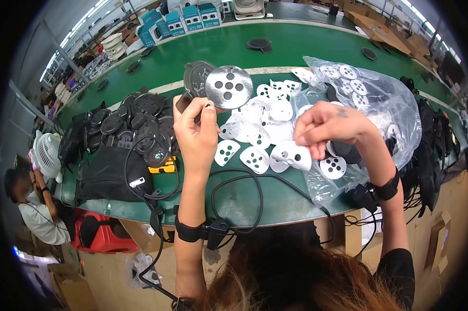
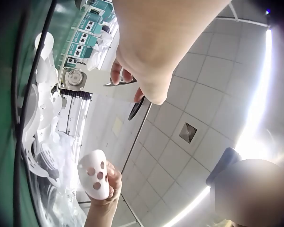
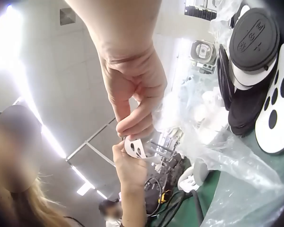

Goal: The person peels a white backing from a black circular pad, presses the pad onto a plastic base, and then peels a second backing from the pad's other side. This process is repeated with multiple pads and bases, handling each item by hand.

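My left hand (image 1: pixel 196 123) is raised over the near side of the table and grips a dark round plastic part (image 1: pixel 193 78) together with a shiny silver disc (image 1: pixel 235 93) with several round holes. The disc faces my head camera and overlaps the dark part. To the right, my right hand (image 1: pixel 331 124) pinches a curved white sheet piece (image 1: pixel 291 155) with several holes. That white piece (image 2: pixel 87 179) also shows in the left wrist view, bent in the fingers. Below and between the hands lies a pile of similar white pieces (image 1: pixel 257 136).
Many dark round parts (image 1: pixel 151 106) are heaped at the left, behind a black mesh pouch (image 1: pixel 117 176). A clear plastic bag (image 1: pixel 407 114) with more white pieces lies at the right. Black cables (image 1: pixel 249 173) loop along the near edge. Blue boxes (image 1: pixel 192 19) stand far back. Another person sits at the left.
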The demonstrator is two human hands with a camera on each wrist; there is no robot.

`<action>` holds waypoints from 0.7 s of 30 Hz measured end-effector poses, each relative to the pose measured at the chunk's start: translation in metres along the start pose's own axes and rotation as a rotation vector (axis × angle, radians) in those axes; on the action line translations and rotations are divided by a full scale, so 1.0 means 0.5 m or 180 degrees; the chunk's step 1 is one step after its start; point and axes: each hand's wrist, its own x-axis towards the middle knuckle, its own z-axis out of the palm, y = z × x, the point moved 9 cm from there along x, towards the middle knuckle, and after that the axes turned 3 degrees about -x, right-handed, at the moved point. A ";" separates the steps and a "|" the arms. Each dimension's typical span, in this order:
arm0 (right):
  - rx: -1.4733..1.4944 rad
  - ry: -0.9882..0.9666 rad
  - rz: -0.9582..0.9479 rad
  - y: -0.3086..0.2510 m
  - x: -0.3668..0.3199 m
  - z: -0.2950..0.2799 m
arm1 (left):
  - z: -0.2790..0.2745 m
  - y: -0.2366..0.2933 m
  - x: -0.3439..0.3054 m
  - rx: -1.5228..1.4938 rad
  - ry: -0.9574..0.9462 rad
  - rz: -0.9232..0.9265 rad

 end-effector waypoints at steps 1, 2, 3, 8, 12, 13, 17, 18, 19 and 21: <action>0.0004 0.0013 -0.0002 -0.001 0.012 -0.001 | -0.001 0.001 0.000 -0.0016 0.0028 0.0008; -0.0011 0.0116 -0.0036 0.001 0.027 -0.009 | -0.003 0.001 -0.001 -0.0027 0.0054 0.0010; -0.0028 0.0214 -0.0068 0.006 0.040 -0.013 | -0.006 0.000 -0.001 -0.0027 0.0047 0.0007; -0.1784 0.1496 -0.1254 -0.043 0.044 -0.041 | -0.012 -0.017 0.001 -0.0343 0.0025 -0.0224; -0.2838 0.1918 -0.1694 -0.086 0.013 0.004 | 0.023 -0.010 -0.012 -0.0807 -0.0243 -0.0576; -0.2427 0.2175 -0.1990 -0.101 -0.009 0.002 | 0.031 -0.009 -0.016 -0.0946 -0.0331 -0.0626; -0.0494 0.1805 -0.2483 -0.113 -0.044 -0.003 | 0.066 0.003 -0.033 -0.1346 -0.0568 -0.0716; 0.0486 0.1352 -0.2510 -0.107 -0.041 0.000 | 0.068 0.004 -0.037 -0.1349 -0.0571 -0.0719; 0.0784 0.1153 -0.2343 -0.103 -0.038 0.001 | 0.076 0.006 -0.041 -0.1333 -0.0699 -0.0705; 0.1051 0.1003 -0.2348 -0.099 -0.039 0.004 | 0.088 0.004 -0.044 -0.1673 -0.0874 -0.0629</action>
